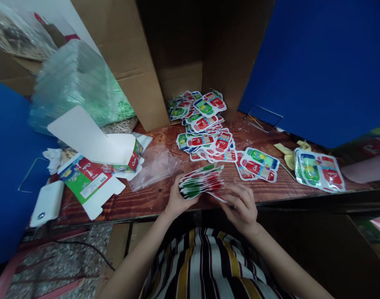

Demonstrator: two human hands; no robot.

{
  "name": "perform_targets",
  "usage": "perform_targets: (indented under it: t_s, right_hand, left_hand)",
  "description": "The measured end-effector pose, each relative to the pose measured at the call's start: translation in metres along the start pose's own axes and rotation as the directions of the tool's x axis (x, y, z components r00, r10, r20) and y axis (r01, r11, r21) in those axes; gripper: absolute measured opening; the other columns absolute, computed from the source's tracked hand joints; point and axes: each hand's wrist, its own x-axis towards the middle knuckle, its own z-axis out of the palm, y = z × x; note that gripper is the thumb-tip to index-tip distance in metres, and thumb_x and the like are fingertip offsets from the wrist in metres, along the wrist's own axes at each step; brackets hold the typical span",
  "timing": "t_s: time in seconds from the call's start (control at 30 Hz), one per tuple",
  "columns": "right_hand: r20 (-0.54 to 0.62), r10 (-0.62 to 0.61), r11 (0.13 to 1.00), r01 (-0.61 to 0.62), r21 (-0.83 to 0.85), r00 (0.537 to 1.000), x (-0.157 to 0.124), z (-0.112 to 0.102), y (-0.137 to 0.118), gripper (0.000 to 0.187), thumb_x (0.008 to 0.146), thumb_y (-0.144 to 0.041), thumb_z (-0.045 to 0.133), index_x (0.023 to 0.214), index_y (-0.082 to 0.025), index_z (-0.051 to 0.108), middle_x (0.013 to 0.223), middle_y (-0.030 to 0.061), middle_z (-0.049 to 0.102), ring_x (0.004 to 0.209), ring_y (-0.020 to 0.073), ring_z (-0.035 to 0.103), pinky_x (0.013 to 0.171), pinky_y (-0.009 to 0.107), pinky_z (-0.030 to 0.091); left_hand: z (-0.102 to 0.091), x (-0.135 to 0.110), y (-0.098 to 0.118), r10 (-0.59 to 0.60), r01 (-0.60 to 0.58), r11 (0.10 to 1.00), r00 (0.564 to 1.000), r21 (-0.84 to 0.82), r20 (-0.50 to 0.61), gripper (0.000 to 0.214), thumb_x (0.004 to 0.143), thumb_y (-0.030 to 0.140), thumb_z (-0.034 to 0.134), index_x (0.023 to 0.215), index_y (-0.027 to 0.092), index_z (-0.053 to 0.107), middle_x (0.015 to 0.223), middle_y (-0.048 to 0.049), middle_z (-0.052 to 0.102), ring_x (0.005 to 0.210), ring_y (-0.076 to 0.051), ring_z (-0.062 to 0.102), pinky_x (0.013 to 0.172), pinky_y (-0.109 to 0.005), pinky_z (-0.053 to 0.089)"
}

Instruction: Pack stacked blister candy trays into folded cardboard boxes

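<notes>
My left hand [176, 199] grips a thick stack of flat printed packets [201, 181], red, green and white, held at the wooden table's near edge [140, 199]. My right hand [242, 204] is curled at the stack's right end, its fingertips pinching the lowest packets. A loose pile of the same packets [204, 124] is spread over the middle of the table. A pair of them [258, 164] lies to the right of the stack. A neat small stack [319, 170] sits further right.
An open printed carton [96, 166] with a white flap lies left, beside a clear plastic bag [154, 166] and a white box [48, 203]. Blue panels [317, 62] and brown cardboard [140, 62] wall in the table. A wrapped bundle of plastic trays [74, 83] stands back left.
</notes>
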Motion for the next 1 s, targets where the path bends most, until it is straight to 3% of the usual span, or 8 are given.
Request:
perform_targets:
  t_s: [0.2, 0.33, 0.5, 0.67, 1.0]
  right_hand:
    - [-0.044, 0.076, 0.994, -0.072, 0.077, 0.996, -0.002, 0.007, -0.002, 0.052, 0.074, -0.013, 0.073, 0.115, -0.037, 0.053, 0.095, 0.0023, 0.066, 0.087, 0.0244, 0.064, 0.082, 0.051, 0.055]
    - [-0.037, 0.127, 0.983, -0.12, 0.139, 0.991, 0.003, 0.008, -0.008, 0.066, 0.074, -0.013, 0.074, 0.129, -0.037, 0.046, 0.088, 0.0006, 0.066, 0.08, 0.0227, 0.064, 0.091, 0.055, 0.051]
    - [0.021, 0.124, 0.991, -0.125, 0.036, 0.992, 0.011, 0.004, -0.011, 0.082, 0.076, -0.021, 0.075, 0.145, -0.032, 0.033, 0.078, -0.0006, 0.064, 0.07, 0.0208, 0.061, 0.102, 0.06, 0.041]
    - [0.103, 0.057, 0.996, -0.05, -0.07, 0.993, 0.015, 0.001, -0.008, 0.08, 0.076, -0.027, 0.076, 0.145, -0.026, 0.036, 0.081, 0.0009, 0.063, 0.072, 0.0185, 0.059, 0.101, 0.059, 0.042]
    - [0.05, 0.017, 0.999, -0.015, -0.045, 0.999, 0.013, 0.002, -0.006, 0.075, 0.075, -0.015, 0.075, 0.142, -0.024, 0.044, 0.084, 0.002, 0.065, 0.074, 0.0172, 0.06, 0.102, 0.059, 0.042]
  left_hand:
    - [-0.002, 0.0, -0.002, 0.032, -0.034, 0.999, 0.997, 0.029, 0.067, 0.066, 0.06, 0.02, 0.081, 0.117, 0.023, 0.047, 0.113, -0.0046, 0.063, 0.105, -0.02, 0.06, 0.1, -0.032, 0.043]
    - [-0.004, 0.0, -0.002, 0.041, -0.044, 0.998, 0.997, 0.041, 0.065, 0.066, 0.061, 0.02, 0.081, 0.117, 0.023, 0.047, 0.114, -0.005, 0.063, 0.106, -0.021, 0.06, 0.102, -0.033, 0.042]
    - [-0.003, 0.0, -0.002, 0.053, -0.055, 0.997, 0.997, 0.045, 0.049, 0.066, 0.059, 0.021, 0.081, 0.117, 0.022, 0.049, 0.114, -0.0055, 0.064, 0.104, -0.021, 0.061, 0.099, -0.033, 0.045]
    - [-0.004, 0.001, -0.01, 0.111, -0.114, 0.992, 0.992, 0.048, 0.055, 0.067, 0.059, 0.022, 0.079, 0.118, 0.019, 0.048, 0.111, -0.0063, 0.066, 0.1, -0.021, 0.064, 0.094, -0.035, 0.048]
    - [-0.004, 0.002, -0.01, 0.21, -0.215, 0.973, 0.976, 0.09, 0.062, 0.064, 0.063, 0.021, 0.078, 0.12, 0.019, 0.047, 0.109, -0.0059, 0.067, 0.097, -0.019, 0.065, 0.089, -0.032, 0.051]
